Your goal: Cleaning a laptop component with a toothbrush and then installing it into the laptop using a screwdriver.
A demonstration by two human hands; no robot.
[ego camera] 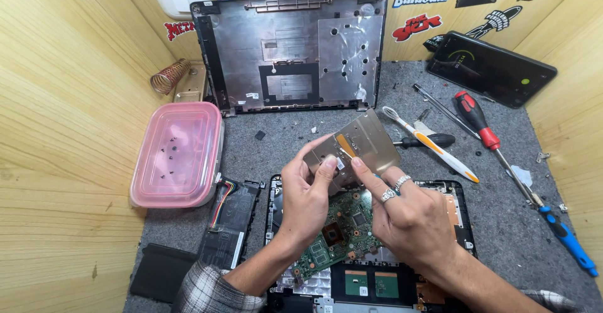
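Observation:
Both hands hold a thin grey metal plate [367, 140] with a small orange ribbon strip on it, lifted above an opened laptop base [458, 215]. My left hand [308, 197] pinches the plate's lower left edge with thumb and fingers. My right hand [405, 215], with rings on two fingers, grips its lower right edge with the index finger on the plate. Below the hands a green circuit board [342, 231] lies tilted in the laptop base.
A laptop bottom cover [292, 49] leans on the back wall. A pink lidded box [178, 153] with screws sits left, a black battery pack [229, 222] beside it. A toothbrush [430, 145], screwdrivers [480, 124] [565, 237] and a phone [490, 68] lie right.

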